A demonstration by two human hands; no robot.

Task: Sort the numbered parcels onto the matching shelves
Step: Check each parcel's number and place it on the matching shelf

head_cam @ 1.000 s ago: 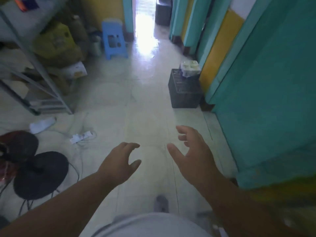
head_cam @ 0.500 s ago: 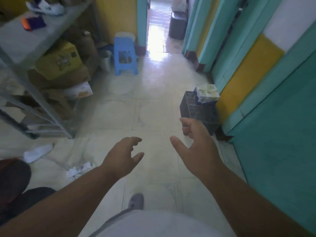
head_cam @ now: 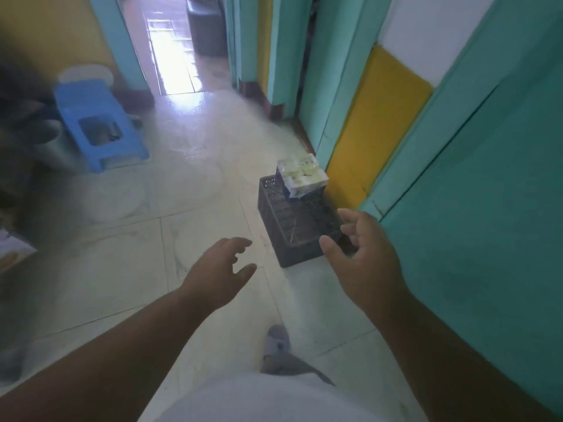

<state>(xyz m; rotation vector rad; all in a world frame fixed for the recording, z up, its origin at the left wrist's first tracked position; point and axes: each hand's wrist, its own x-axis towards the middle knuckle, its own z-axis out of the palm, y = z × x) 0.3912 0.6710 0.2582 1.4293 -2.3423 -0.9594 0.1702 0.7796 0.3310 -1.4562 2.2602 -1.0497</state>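
A white and blue wrapped parcel (head_cam: 301, 175) lies on the far end of a dark plastic crate (head_cam: 289, 229) that stands on the floor by the teal and yellow wall. My right hand (head_cam: 362, 257) hovers over the crate's near right corner, fingers loosely spread, holding nothing. My left hand (head_cam: 219, 272) is stretched out left of the crate above the tiles, fingers relaxed, also holding nothing. No number on the parcel can be read. The shelves are out of view.
A blue plastic stool (head_cam: 97, 126) stands at the left. A cardboard box corner (head_cam: 13, 251) shows at the left edge. A doorway (head_cam: 173, 47) opens ahead, with a dark box (head_cam: 207, 28) beyond it. My foot in a grey slipper (head_cam: 277, 345) is on the tiles.
The view has swung right and nearer to the crate; the metal shelf rack left the frame. Both hands have moved forward toward the crate, still holding nothing.
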